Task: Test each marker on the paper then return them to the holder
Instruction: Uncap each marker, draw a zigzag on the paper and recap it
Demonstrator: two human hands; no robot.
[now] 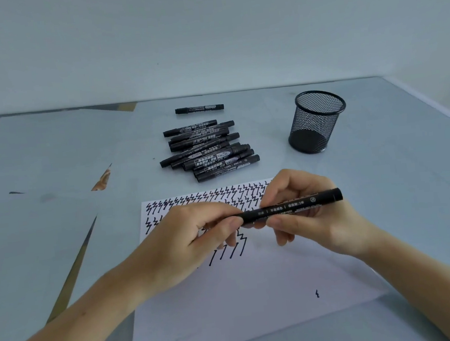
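Head view showed a black marker (290, 207) held level above the paper (257, 291), between both hands. The left hand (186, 237) pinched the left end of the marker, where the cap seemed to be, with thumb and curled fingers (230, 221). The right hand (304, 209) was wrapped around the middle of the barrel, and the far end stuck out to the right of it. It could not be told whether the cap was being pulled off or pushed on.

The paper lay on the worktop (52, 159) and was covered near its top edge with rows of black zigzag test lines. A pile of markers (205, 150) lay behind the paper, and one single marker (199, 108) lay farther back, apart from the pile. The mesh holder (315, 121) stood upright to the right of the pile, and nothing was seen inside it.

The marker was judged to be light, stiff and smooth, so a slip was possible if only the fingertips were used. A firm hold on the barrel near the middle was thought best, with the cap taken separately at its end. The tip, if uncovered, was expected to stain whatever was touched.
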